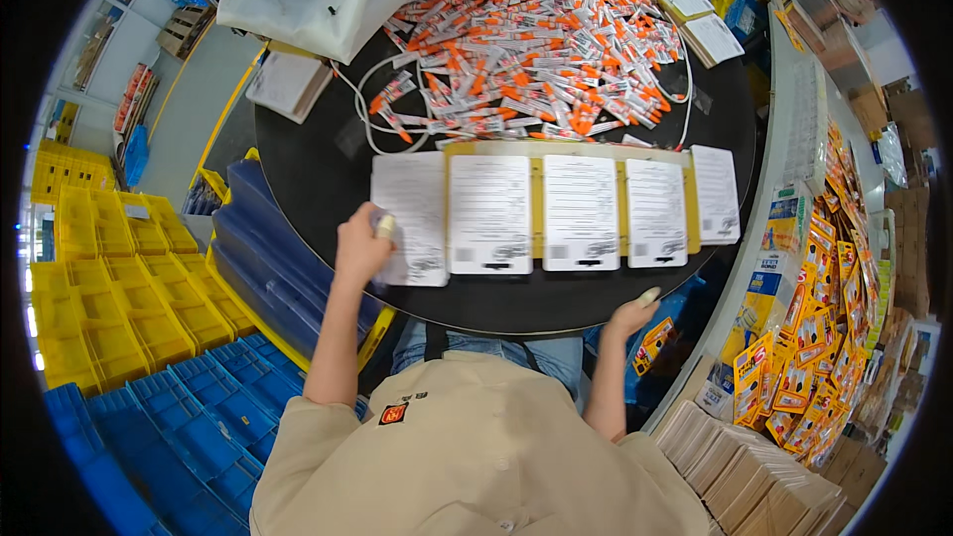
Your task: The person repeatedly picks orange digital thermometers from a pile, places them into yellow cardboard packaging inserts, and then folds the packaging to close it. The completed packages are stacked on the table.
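My left hand (363, 246) rests on the lower left corner of the leftmost stack of white printed leaflets (412, 218), its thumb capped in a pale finger cot and pinching the paper. Several more leaflet stacks (581, 210) lie side by side in a row along a yellow strip on the black round table (318, 179). My right hand (635, 313) hovers at the table's near edge, below the row, holding nothing, fingers loosely curled with a pale cot on one fingertip. Behind the row lies a large heap of small orange-and-white sachets (536, 40).
White cable loops (369, 109) lie on the table's left. A white bag (298, 5) and a small pad (286, 84) sit at far left. Orange-yellow cartons (814, 337) and brown flat stacks (745, 471) fill the right; yellow (119, 288) and blue (189, 417) crates stand left.
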Motion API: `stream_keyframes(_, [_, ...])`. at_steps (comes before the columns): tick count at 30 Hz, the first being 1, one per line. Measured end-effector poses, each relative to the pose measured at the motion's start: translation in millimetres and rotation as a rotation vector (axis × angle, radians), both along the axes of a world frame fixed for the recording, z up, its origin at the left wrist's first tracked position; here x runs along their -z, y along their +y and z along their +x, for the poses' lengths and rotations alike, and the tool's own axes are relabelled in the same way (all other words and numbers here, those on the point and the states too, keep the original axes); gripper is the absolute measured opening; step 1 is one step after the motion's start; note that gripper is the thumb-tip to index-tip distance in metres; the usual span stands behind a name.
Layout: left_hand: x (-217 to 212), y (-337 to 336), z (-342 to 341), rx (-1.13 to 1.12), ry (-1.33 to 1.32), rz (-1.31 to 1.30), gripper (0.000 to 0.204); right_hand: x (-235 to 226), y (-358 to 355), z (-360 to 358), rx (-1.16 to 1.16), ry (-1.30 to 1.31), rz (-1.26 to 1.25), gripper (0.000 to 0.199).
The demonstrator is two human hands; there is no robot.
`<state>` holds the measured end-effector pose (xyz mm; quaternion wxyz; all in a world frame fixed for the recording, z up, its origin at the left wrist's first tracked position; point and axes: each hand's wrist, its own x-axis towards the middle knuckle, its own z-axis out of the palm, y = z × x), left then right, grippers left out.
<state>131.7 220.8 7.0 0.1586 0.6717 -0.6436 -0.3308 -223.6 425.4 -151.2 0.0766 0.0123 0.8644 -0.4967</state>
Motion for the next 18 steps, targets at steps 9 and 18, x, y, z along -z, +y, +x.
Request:
stream_keyframes(9, [9, -57, 59, -0.048, 0.002, -0.022, 0.016, -46, 12, 69, -0.393, 0.36, 0.229, 0.068])
stream_keyframes(18, [-37, -60, 70, -0.102, 0.188, -0.466, 0.024, -139, -61, 72, -1.305, 0.748, 0.075, 0.044])
